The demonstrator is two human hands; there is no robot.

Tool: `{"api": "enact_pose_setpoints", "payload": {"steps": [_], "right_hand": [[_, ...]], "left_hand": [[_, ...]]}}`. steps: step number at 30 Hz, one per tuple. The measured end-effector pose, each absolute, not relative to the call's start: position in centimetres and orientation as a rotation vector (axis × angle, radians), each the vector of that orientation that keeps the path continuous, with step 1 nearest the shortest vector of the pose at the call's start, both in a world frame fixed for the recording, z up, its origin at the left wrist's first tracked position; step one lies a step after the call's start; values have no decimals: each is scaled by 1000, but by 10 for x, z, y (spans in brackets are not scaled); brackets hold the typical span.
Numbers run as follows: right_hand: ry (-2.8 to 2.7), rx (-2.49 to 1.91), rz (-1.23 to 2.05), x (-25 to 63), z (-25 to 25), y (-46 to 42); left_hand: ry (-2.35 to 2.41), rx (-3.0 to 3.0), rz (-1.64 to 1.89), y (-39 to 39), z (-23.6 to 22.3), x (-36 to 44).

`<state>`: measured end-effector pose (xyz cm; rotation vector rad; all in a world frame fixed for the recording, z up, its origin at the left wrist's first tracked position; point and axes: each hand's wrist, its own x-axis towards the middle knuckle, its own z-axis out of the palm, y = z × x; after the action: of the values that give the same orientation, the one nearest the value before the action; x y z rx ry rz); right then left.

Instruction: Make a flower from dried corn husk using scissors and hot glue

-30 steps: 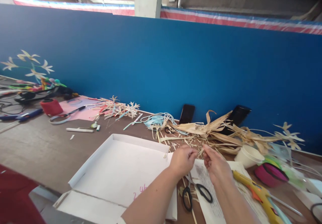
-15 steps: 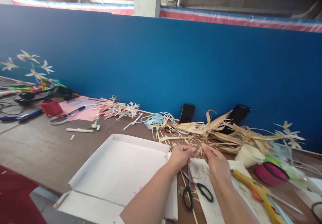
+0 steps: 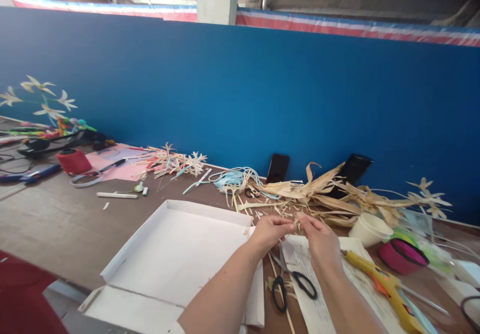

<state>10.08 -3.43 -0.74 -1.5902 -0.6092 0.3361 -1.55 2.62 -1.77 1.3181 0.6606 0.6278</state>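
My left hand (image 3: 270, 233) is closed in a pinch, its fingertips close to those of my right hand (image 3: 318, 236). My right hand is pinched too. Between them shows a thin pale strip of dried husk (image 3: 298, 228), small and partly hidden by the fingers. Below my hands lie black-handled scissors (image 3: 279, 293) with the blades slightly apart, across a thin stick and the edge of a printed sheet (image 3: 305, 301). Just beyond my fingers stretches a heap of dried corn husks (image 3: 318, 191) with small scraps around it.
A white open box (image 3: 180, 249) lies left of my hands. To the right are a yellow glue gun (image 3: 390, 284), a pale cup (image 3: 369, 229) and a pink pouch (image 3: 401, 255). Two phones, one a dark phone (image 3: 278, 168), lean on the blue partition (image 3: 240, 94). Husk flowers (image 3: 195, 163) lie behind the box.
My left fingertips have come slightly nearer to my right ones, around the small strip. The whole view has shifted a little; the things on the table lie as before.
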Motion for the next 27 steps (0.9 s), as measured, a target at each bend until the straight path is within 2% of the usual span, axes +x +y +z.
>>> {"api": "enact_pose_setpoints", "payload": {"steps": [9, 27], "right_hand": [[-632, -1718, 291, 95, 1, -36], [-628, -1711, 299, 103, -13, -35]], "left_hand": [[792, 1613, 846, 23, -26, -7], [782, 1320, 683, 24, -24, -5]]}}
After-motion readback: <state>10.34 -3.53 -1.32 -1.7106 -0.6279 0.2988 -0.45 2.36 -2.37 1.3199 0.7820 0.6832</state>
